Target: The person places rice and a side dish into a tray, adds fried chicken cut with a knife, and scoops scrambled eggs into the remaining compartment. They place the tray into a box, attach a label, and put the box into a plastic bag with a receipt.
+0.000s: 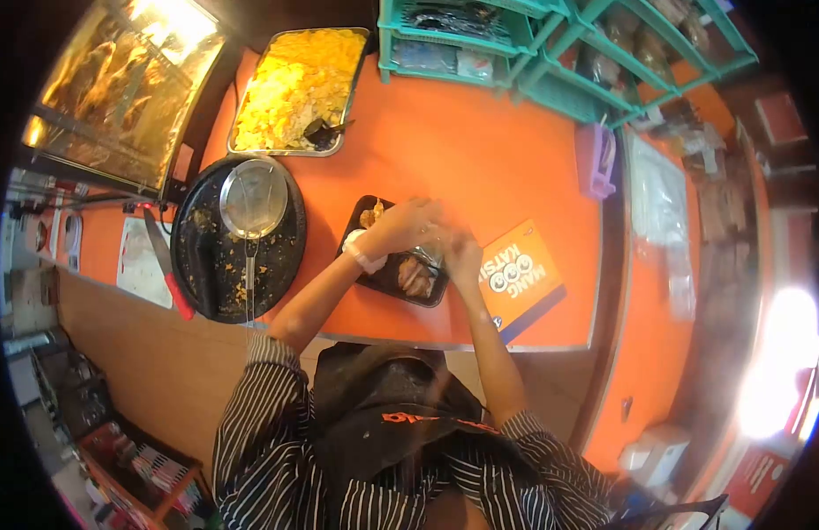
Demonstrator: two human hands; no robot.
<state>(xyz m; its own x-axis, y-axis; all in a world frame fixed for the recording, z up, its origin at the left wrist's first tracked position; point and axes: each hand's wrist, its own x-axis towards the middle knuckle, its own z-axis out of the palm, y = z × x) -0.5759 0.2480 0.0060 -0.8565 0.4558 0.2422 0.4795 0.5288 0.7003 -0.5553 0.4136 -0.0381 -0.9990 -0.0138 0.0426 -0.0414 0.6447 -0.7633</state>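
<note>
- Black rectangular food tray [393, 276]: flat on the orange tabletop [480, 168], set diagonally.
- Browned meat pieces [415, 276] at its near end; a golden fried piece [371, 215] at the far end.
- Clear item [432, 250], possibly plastic wrap, blurred, over the tray's middle.

Bare orange counter [480, 150] lies open beyond the black meal tray [437, 299] — teal crates [515, 53] wall the far edge, the round pan [206, 256] crowds the left, and an orange box [524, 278] sits just beside the tray.
</note>
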